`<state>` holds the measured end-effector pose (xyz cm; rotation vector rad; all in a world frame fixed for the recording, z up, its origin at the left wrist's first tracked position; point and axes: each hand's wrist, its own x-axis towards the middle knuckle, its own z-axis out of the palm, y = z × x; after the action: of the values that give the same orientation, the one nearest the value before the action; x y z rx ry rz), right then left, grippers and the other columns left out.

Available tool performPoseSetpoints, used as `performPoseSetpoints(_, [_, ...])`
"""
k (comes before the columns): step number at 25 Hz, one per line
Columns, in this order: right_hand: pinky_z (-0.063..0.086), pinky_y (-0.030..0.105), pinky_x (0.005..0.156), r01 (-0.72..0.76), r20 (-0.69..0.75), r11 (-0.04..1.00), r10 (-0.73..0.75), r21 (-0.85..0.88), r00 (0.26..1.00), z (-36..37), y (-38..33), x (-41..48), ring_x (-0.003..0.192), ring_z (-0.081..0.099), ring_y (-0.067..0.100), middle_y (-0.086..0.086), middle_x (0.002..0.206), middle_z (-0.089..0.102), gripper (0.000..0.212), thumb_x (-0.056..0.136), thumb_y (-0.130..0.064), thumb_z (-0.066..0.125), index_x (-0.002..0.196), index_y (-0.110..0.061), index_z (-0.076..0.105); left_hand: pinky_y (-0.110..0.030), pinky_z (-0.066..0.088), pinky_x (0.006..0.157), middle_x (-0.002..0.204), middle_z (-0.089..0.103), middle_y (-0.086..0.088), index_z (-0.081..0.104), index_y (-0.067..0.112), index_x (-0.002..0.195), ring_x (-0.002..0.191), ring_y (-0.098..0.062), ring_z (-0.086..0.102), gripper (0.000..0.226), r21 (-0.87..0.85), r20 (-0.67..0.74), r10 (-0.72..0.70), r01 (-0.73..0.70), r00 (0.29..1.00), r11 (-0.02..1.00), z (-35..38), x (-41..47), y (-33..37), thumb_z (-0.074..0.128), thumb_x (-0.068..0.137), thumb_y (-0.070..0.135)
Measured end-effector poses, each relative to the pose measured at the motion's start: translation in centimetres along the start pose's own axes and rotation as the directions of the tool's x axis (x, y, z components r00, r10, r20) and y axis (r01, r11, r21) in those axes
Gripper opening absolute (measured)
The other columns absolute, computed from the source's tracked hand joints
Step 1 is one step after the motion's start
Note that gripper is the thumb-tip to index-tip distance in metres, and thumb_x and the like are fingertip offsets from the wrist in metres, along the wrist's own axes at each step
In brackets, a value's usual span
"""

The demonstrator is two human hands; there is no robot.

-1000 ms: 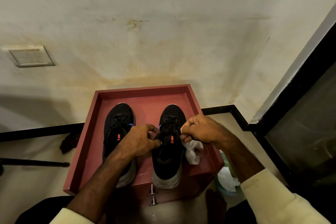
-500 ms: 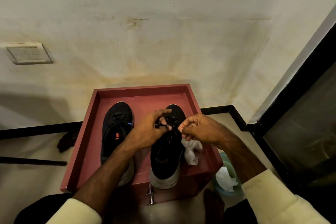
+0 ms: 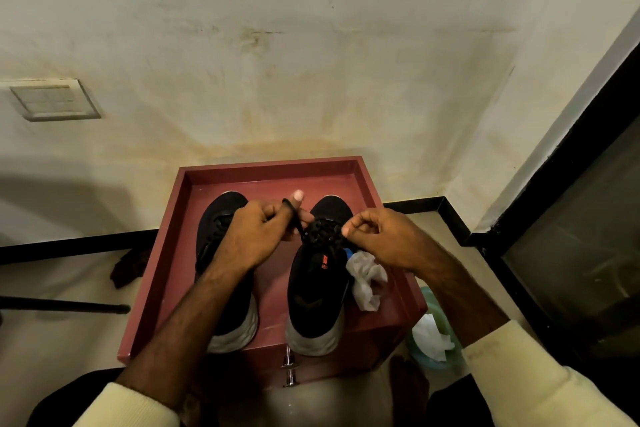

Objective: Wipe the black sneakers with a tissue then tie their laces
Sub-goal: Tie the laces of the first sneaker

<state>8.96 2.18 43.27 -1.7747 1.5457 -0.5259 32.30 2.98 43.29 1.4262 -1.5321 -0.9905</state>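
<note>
Head view: my left hand [image 3: 254, 239] hooks the lace [image 3: 295, 218] round one finger, right hand [image 3: 388, 239] pinching its other end just beside, to cinch a knot.

A stained off-white wall [image 3: 311, 62] fills the upper frame, with a switch plate [image 3: 55, 100] at its left. Black skirting [image 3: 69, 245] runs above the beige floor [image 3: 52, 340]. A red-brown cabinet [image 3: 270, 166] stands at centre. A black-framed dark glass panel [image 3: 588, 270] occupies the right edge.

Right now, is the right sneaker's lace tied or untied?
Untied: left hand holds the lace looped round a finger; right hand pinches it nearby.
</note>
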Motion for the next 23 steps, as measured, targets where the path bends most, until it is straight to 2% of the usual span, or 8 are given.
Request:
performPoseSetpoints(2, [0.054, 0.029, 0.072, 0.011, 0.038, 0.999, -0.013, 0.036, 0.999, 0.6, -0.4, -0.5, 0.074, 0.059, 0.004, -0.006, 0.087, 0.068, 0.034, 0.082, -0.052, 0.082, 0.099, -0.025, 0.069, -0.028, 0.059, 0.084, 0.087, 0.08, -0.001, 0.082, 0.017, 0.079, 0.089, -0.013, 0.075, 0.062, -0.125, 0.008, -0.065, 0.066, 0.998, 0.99, -0.1, 0.1, 0.4, 0.044, 0.101, 0.061])
performPoseSetpoints(4, [0.049, 0.028, 0.069, 0.044, 0.036, 0.985, -0.039, -0.168, 0.999, 1.8, -0.4, -0.9, 0.08, 0.056, 0.007, -0.01, 0.093, 0.061, 0.05, 0.074, -0.063, 0.083, 0.1, -0.028, 0.059, -0.028, 0.058, 0.079, 0.088, 0.078, -0.006, 0.078, 0.012, 0.076, 0.089, -0.014, 0.074, 0.068, -0.226, 0.009, -0.1, 0.099, 0.995, 0.969, -0.3, 0.0, 0.6, 0.04, 0.102, 0.061])
performPoseSetpoints(6, [0.051, 0.032, 0.072, 0.065, -0.021, 0.901, -0.082, -0.429, 0.996, 3.2, -0.8, -1.3, 0.084, 0.057, 0.009, -0.011, 0.092, 0.059, 0.045, 0.077, -0.065, 0.078, 0.093, -0.03, 0.055, -0.024, 0.058, 0.07, 0.088, 0.077, -0.011, 0.076, 0.008, 0.077, 0.084, -0.015, 0.073, 0.068, -0.288, 0.005, -0.136, 0.131, 0.991, 0.949, -0.3, -0.1, 0.4, 0.04, 0.103, 0.059])
performPoseSetpoints(8, [0.055, 0.035, 0.076, 0.021, -0.075, 0.867, -0.068, -0.498, 0.995, 4.0, -1.2, -1.8, 0.084, 0.062, 0.013, -0.009, 0.088, 0.063, 0.035, 0.084, -0.06, 0.074, 0.089, -0.029, 0.059, -0.025, 0.059, 0.067, 0.085, 0.077, -0.012, 0.075, 0.006, 0.077, 0.082, -0.016, 0.074, 0.065, -0.376, -0.033, -0.206, 0.179, 0.978, 0.909, -0.4, 0.1, 0.2, 0.042, 0.104, 0.056])
performPoseSetpoints(12, [0.059, 0.035, 0.076, -0.068, -0.102, 0.91, 0.028, -0.41, 0.994, 3.9, -1.5, -2.4, 0.082, 0.066, 0.017, -0.005, 0.085, 0.068, 0.026, 0.086, -0.049, 0.072, 0.086, -0.024, 0.065, -0.031, 0.055, 0.069, 0.075, 0.072, -0.005, 0.069, 0.009, 0.076, 0.078, -0.02, 0.07, 0.055, -0.593, -0.109, -0.4, 0.263, 0.91, 0.761, -1.6, 0.6, -0.4, 0.044, 0.105, 0.05])
performPoseSetpoints(16, [0.059, 0.036, 0.076, -0.101, -0.116, 0.924, 0.062, -0.369, 0.991, 3.9, -1.2, -2.3, 0.084, 0.066, 0.018, -0.002, 0.085, 0.066, 0.026, 0.085, -0.043, 0.073, 0.089, -0.02, 0.064, -0.03, 0.055, 0.068, 0.076, 0.07, -0.007, 0.066, 0.009, 0.08, 0.076, -0.019, 0.069, 0.051, -0.683, -0.139, -0.486, 0.272, 0.863, 0.678, -2.2, 0.6, -0.8, 0.045, 0.106, 0.047])
performPoseSetpoints(20, [0.056, 0.033, 0.072, -0.095, -0.084, 0.944, 0.071, -0.316, 0.994, 3.9, -0.7, -2.1, 0.081, 0.065, 0.016, -0.003, 0.082, 0.066, 0.021, 0.085, -0.038, 0.074, 0.083, -0.023, 0.059, -0.029, 0.056, 0.063, 0.073, 0.066, -0.003, 0.065, 0.012, 0.086, 0.069, -0.018, 0.068, 0.04, -0.709, -0.192, -0.509, 0.239, 0.839, 0.663, -3.6, 1.1, -1.5, 0.049, 0.105, 0.043])
performPoseSetpoints(23, [0.057, 0.036, 0.074, -0.063, -0.087, 0.96, 0.041, -0.272, 0.995, 4.0, 0.1, -2.1, 0.081, 0.064, 0.014, -0.008, 0.083, 0.064, 0.022, 0.083, -0.036, 0.075, 0.086, -0.029, 0.054, -0.027, 0.046, 0.056, 0.059, 0.05, 0.005, 0.06, 0.014, 0.087, 0.052, -0.012, 0.051, 0.032, -0.746, -0.265, -0.47, 0.13, 0.842, 0.653, -4.7, 1.2, -1.3, 0.044, 0.109, 0.033])
